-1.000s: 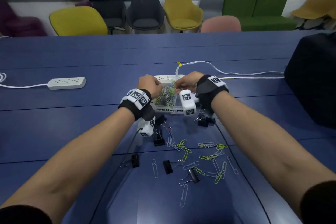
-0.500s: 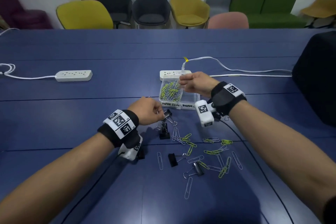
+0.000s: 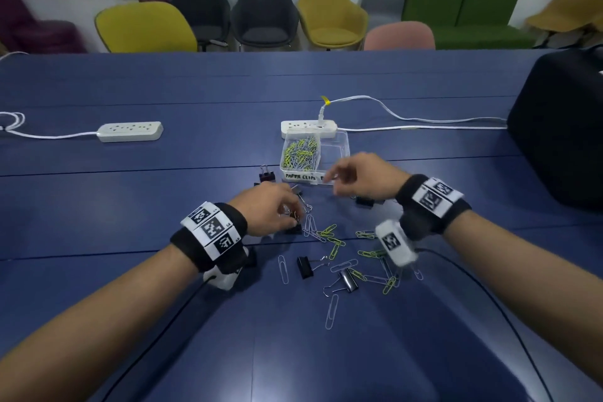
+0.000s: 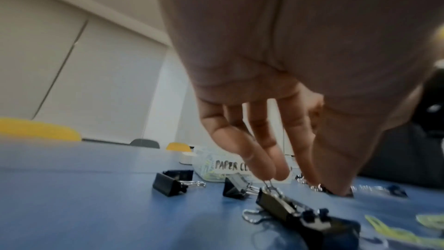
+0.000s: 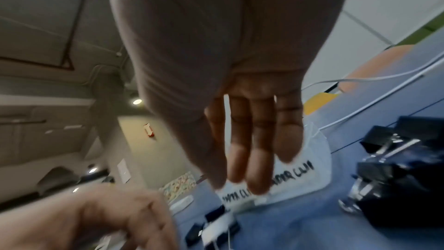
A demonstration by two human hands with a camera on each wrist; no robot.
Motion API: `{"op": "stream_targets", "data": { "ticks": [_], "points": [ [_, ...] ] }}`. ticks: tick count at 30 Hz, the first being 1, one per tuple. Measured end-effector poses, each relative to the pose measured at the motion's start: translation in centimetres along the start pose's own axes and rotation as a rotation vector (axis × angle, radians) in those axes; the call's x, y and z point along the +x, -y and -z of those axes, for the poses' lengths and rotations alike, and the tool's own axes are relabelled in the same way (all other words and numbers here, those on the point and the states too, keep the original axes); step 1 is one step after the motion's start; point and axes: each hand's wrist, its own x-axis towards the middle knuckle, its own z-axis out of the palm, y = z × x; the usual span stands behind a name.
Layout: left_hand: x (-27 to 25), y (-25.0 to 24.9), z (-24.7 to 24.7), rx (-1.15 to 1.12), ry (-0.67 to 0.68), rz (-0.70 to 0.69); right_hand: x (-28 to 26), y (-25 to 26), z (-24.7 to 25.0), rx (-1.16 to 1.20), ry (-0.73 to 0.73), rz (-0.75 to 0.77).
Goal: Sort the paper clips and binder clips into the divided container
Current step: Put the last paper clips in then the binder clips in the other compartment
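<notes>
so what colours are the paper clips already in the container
Yellow-green and silvery grey, mixed in the left compartment of the divided container; the paper clips show best in the head view.

Your divided container (image 3: 341, 143) sits just before the power strip (image 3: 308, 127), paper clips (image 3: 301, 153) in its left compartment; loose clips (image 3: 336, 241) lie scattered nearer you.

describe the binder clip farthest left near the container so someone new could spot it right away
Find the clear divided container in the middle of the blue table, labelled PAPER CLIPS on its near wall. Just off its near-left corner sits a black binder clip. Unlike the other clips scattered nearer the person, it stands by itself beyond the left hand, with its wire handles pointing away from the person.
</notes>
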Motion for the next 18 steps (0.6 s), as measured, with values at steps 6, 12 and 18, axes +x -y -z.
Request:
{"op": "stream_targets", "data": {
  "ticks": [6, 12, 18],
  "points": [
    [-0.8, 0.5, -0.4, 0.260, -0.035, -0.021, -6.8, -0.1, 0.1, -0.272, 0.255, 0.005],
    [-2.5, -1.6, -0.7, 0.010, 0.093, -0.205, -11.1, -0.3, -1.1, -0.239, 0.282, -0.042],
    [-2.3, -3.1, -3.0, 0.015, 0.116, -0.203, -10.7, 1.2, -3.9, -0.302, 0.292, 0.074]
  ]
}}
